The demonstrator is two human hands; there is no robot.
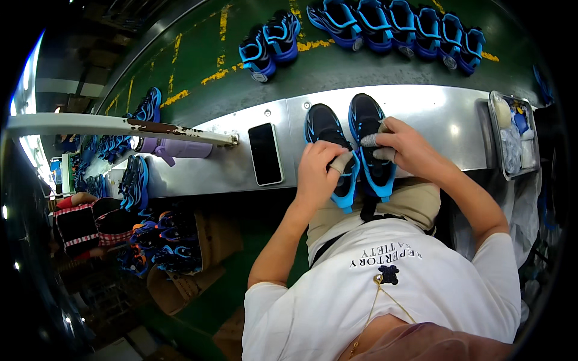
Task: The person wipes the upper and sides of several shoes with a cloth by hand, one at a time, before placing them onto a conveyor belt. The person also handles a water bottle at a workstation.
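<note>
A pair of black sneakers with bright blue edging lies side by side before me, toes pointing away, on the metal ledge and over its near edge. My left hand (322, 168) is closed on the left sneaker (326, 123) beside its opening, thumb and fingers bent together. On the right sneaker (365, 117), the fingers of my right hand (402, 144) are curled and press at the lace area. Greyish coverings wrap some fingertips of both hands. Whether either hand pinches a lace is too small to tell.
A black-screened phone (265, 154) lies on the metal ledge (445, 120), left of the shoes. Beyond stretches a green surface (253, 99) bearing several sneakers (400, 27). A filled tray (513, 135) stands right. Left are a white bar (90, 123), a purple bottle (180, 148) and another person (90, 225).
</note>
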